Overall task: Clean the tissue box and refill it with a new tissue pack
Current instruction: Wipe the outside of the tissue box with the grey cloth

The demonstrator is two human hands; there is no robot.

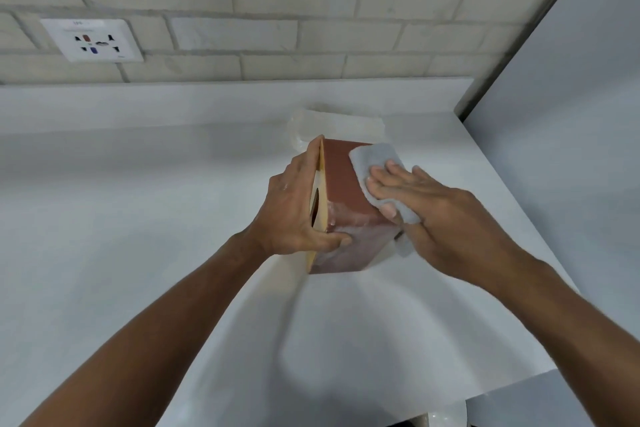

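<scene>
The rectangular brown tissue box with a tan opening face [343, 191] stands on edge on the white table [138, 201]. The left hand [294, 208] grips the box, with its fingers [313, 156] over the tan face and its thumb curled onto the brown side. The right hand [426, 204] lies on the box's right side, fingers straight and flat, pressing a grey folded cloth [374, 156] against it. A clear-wrapped white tissue pack [339, 123] lies just behind the box. A white wall socket [91, 40] is well left of the box, on the brick wall.
</scene>
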